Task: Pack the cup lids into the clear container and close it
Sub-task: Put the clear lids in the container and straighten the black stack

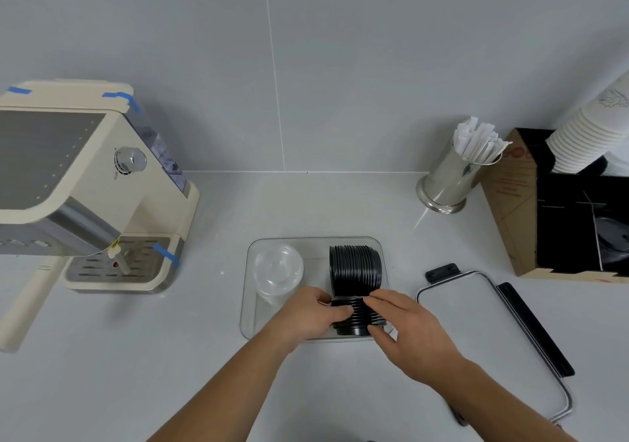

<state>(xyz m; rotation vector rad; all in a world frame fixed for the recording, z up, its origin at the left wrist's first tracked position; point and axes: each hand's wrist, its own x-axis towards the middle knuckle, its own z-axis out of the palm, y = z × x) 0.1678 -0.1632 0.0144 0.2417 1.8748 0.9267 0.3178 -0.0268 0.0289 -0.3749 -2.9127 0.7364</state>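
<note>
Head view: both hands grip a ribbed row of black lids [354, 315] lying on its side, axis left-right, at the near end of the clear tub [250, 254]. Left hand [306, 315] pinches one end, right hand [401, 326] the other. Another black stack [354, 269] and clear domed lids [277, 268] lie behind; tub's lid [456, 302] rests right.

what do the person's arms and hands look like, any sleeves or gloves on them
Both forearms are bare as far as the frame shows, with no sleeve in view. The left hand and right hand wear no gloves. No watch, ring, bracelet or marking is visible on either.
</note>
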